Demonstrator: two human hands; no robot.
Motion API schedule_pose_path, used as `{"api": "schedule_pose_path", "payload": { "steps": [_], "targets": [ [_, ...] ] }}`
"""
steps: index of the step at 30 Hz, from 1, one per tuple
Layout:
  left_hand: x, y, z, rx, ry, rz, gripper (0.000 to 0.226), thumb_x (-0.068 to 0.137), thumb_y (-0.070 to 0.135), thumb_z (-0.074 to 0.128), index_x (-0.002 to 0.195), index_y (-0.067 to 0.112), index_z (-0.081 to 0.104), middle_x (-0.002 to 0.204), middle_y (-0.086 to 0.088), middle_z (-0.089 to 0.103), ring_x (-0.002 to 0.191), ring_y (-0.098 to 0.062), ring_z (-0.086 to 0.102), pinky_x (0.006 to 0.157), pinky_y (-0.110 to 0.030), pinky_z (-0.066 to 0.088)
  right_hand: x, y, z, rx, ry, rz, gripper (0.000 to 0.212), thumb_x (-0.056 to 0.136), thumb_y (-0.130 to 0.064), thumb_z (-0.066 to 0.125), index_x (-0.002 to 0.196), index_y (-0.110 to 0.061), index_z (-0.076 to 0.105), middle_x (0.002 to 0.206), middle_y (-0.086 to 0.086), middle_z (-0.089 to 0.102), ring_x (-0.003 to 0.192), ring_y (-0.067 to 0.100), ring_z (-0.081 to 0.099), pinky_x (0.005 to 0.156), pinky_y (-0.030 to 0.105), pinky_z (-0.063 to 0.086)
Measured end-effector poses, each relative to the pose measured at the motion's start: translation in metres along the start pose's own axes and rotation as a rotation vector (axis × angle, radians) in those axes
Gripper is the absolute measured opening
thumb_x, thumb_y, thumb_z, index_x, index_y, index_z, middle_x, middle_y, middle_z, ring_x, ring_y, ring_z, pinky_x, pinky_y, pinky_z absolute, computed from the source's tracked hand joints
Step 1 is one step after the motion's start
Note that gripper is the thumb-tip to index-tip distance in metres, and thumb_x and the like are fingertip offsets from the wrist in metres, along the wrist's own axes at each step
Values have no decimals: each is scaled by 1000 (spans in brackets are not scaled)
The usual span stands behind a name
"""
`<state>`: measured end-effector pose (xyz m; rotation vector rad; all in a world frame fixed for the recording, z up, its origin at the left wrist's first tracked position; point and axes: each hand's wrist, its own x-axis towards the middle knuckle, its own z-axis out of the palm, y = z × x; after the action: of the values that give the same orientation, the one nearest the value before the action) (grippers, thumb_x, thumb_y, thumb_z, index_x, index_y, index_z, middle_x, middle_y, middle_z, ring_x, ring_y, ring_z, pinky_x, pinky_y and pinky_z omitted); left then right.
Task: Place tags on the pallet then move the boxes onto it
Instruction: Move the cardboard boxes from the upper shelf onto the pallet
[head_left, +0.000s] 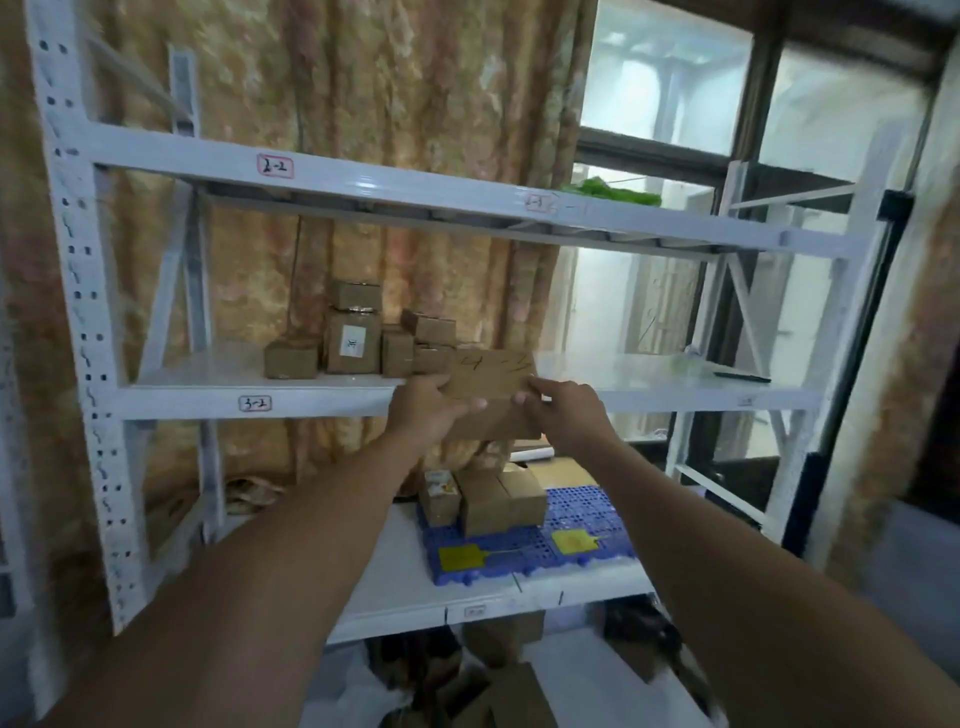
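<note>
Arms stretched toward a white metal rack (363, 176), the left hand (423, 410) and right hand (569, 415) grip a cardboard box (491, 382) by its ends, fingers curled round it, at the middle shelf's (208, 371) front edge. One blue pallet (576, 506) on the shelf below carries three boxes (501, 501) and two yellow tags (460, 558); about six more boxes (353, 343) stand on the middle shelf.

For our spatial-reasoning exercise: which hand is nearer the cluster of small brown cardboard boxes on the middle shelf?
Left. The left hand grips the held brown cardboard box just below and right of the cluster; the right hand grips that box's far side.
</note>
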<state>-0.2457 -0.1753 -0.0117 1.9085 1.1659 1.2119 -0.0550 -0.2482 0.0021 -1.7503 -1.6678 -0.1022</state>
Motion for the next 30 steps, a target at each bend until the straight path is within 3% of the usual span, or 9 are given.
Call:
{"api": "schedule_pose_path", "payload": {
  "steps": [2, 6, 10, 16, 20, 22, 24, 27, 30],
  "targets": [
    [-10, 0, 30, 22, -77, -1, 68, 76, 42, 84, 134, 13, 62, 128, 0, 66, 107, -16, 63, 89, -27, 52, -16, 32, -12, -32, -33, 32, 41, 102, -43, 52, 132, -17, 65, 126, 15, 68, 112, 35, 62, 92, 39, 50],
    [-24, 0, 79, 12, -166, -44, 77, 73, 30, 88, 140, 7, 56, 141, -7, 58, 123, -20, 58, 94, -24, 46, -41, 85, -26, -65, -100, 91, 33, 101, -42, 55, 120, -22, 73, 114, 15, 73, 109, 36, 63, 88, 38, 50],
    [-24, -13, 116, 29, -244, -90, 77, 72, 29, 89, 139, 8, 56, 143, -7, 56, 112, -20, 61, 95, -42, 56, -47, 123, -22, -69, -169, 103, 32, 101, -39, 55, 115, -19, 75, 116, 11, 72, 108, 34, 65, 86, 40, 53],
    [-6, -59, 142, 46, -267, -133, 81, 70, 36, 90, 140, 13, 55, 143, -6, 57, 119, -25, 60, 98, -45, 53, -28, 157, 25, -72, -244, 126, 32, 103, -36, 52, 123, -22, 72, 121, 10, 70, 107, 32, 64, 88, 39, 53],
    [22, -103, 150, 24, -281, -190, 78, 68, 33, 91, 136, 8, 60, 131, -5, 66, 115, -21, 63, 93, -35, 54, -2, 168, 70, 31, -298, 171, 34, 102, -34, 56, 126, -16, 70, 124, 13, 69, 107, 34, 64, 90, 49, 56],
    [40, -128, 153, -4, -284, -212, 87, 59, 40, 95, 133, 7, 63, 130, -7, 67, 113, -21, 65, 96, -39, 56, 13, 172, 90, 45, -304, 171, 36, 100, -35, 58, 129, -14, 68, 129, 16, 66, 112, 36, 62, 93, 50, 54],
    [62, -151, 156, -31, -261, -202, 96, 49, 47, 95, 130, 5, 64, 132, -6, 64, 113, -20, 64, 98, -41, 55, 30, 175, 107, 28, -311, 163, 40, 100, -36, 59, 134, -16, 64, 134, 15, 63, 117, 36, 59, 94, 43, 51],
    [84, -163, 158, -19, -219, -190, 71, 66, 18, 93, 128, 1, 64, 126, 3, 59, 115, -18, 58, 101, -39, 51, 60, 183, 132, 26, -337, 163, 44, 99, -36, 60, 140, -17, 59, 138, 15, 61, 120, 36, 57, 95, 41, 49],
    [107, -180, 164, -19, -205, -196, 57, 70, 11, 90, 123, 4, 68, 121, -4, 66, 113, -24, 62, 99, -46, 53, 82, 192, 155, 73, -350, 178, 46, 99, -34, 60, 141, -16, 57, 137, 13, 61, 120, 35, 57, 91, 33, 47]
  ]
}}
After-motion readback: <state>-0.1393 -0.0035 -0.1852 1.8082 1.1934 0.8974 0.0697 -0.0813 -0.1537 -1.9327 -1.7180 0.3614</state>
